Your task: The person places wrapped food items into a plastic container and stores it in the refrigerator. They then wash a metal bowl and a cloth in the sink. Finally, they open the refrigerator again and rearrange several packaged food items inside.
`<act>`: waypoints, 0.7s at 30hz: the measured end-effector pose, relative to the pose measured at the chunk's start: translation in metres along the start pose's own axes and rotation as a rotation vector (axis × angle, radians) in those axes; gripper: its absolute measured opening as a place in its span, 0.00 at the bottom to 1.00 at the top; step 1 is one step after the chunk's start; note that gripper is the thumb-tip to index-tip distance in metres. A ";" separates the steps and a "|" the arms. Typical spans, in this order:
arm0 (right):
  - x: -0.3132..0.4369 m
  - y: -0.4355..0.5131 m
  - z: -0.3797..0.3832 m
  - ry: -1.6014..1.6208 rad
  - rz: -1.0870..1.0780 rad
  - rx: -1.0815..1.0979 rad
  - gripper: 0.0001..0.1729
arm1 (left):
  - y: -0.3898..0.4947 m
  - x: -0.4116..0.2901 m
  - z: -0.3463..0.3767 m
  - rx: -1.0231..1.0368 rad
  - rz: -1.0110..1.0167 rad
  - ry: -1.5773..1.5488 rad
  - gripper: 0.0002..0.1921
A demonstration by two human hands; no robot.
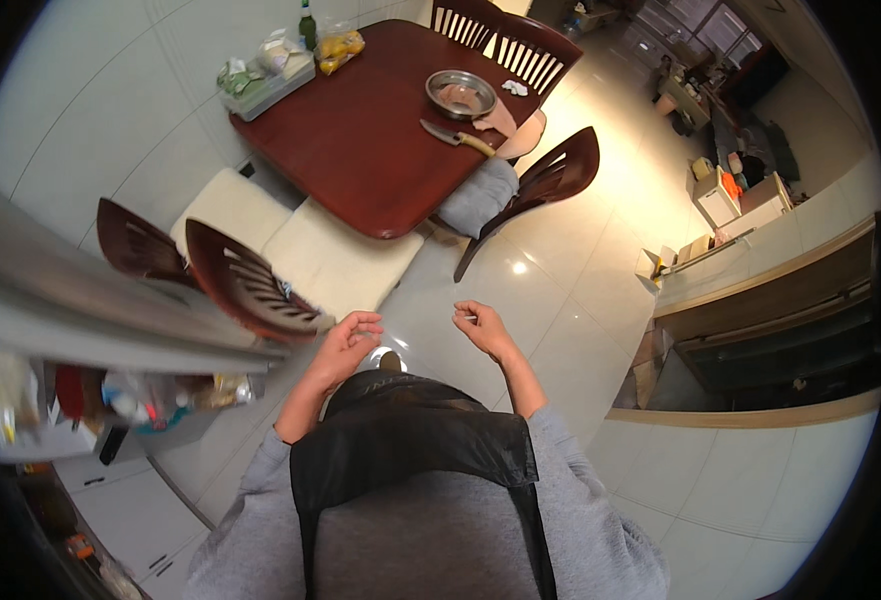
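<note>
My left hand [346, 349] hangs above the floor in front of the black apron [410, 442], its fingers loosely bent and apart. It is nearest to the backrest of a dark wooden chair [249, 281] with a cream seat cover [339, 255]. Level with it, my right hand [481, 328] is held over the tiled floor with curled fingers and no object visible in it. Ahead stands a dark red wooden table [365, 127]. On it are a metal bowl [461, 94] with pinkish contents, pale pink meat [496, 118] beside the bowl, and a knife [457, 137] with a light handle.
A plastic box [271, 94], a green bottle [307, 28] and a bag of yellow fruit [339, 49] stand at the table's far left. A chair with a grey cushion [479, 196] stands at the right corner. To my left is a cluttered shelf [147, 397]; a doorway [770, 330] lies right.
</note>
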State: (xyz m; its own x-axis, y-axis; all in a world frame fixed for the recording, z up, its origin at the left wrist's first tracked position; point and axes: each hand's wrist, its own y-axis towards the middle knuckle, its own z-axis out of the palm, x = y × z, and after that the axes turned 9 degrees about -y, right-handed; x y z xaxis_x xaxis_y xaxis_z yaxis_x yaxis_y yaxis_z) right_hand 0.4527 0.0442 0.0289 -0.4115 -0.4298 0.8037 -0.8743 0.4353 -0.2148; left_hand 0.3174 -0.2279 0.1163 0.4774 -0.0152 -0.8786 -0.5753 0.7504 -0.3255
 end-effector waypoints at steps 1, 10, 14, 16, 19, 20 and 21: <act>0.006 0.023 -0.010 -0.001 -0.004 -0.005 0.22 | 0.020 -0.011 -0.003 -0.016 0.013 0.016 0.18; 0.042 0.203 -0.081 0.434 0.206 0.066 0.21 | 0.115 -0.057 -0.022 -0.167 -0.013 0.020 0.16; 0.033 0.330 -0.129 0.667 0.293 -0.068 0.18 | 0.134 -0.062 -0.032 -0.404 -0.068 -0.069 0.15; 0.019 0.405 -0.151 0.775 0.369 -0.106 0.16 | 0.144 -0.065 -0.034 -0.547 -0.113 -0.100 0.15; -0.011 0.513 -0.166 0.865 0.555 -0.142 0.20 | 0.169 -0.074 -0.025 -0.782 -0.170 -0.133 0.13; -0.023 0.541 -0.166 0.879 0.576 -0.118 0.22 | 0.180 -0.078 -0.019 -0.846 -0.168 -0.194 0.12; -0.036 0.566 -0.165 0.865 0.630 -0.131 0.24 | 0.191 -0.082 -0.012 -0.913 -0.170 -0.245 0.12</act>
State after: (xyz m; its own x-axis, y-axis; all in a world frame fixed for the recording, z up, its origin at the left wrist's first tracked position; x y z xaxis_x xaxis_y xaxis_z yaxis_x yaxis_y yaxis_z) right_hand 0.0147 0.4364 -0.0306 -0.4113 0.5841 0.6998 -0.5132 0.4861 -0.7074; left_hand 0.1601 -0.0915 0.1222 0.6683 0.1397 -0.7307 -0.7315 -0.0554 -0.6796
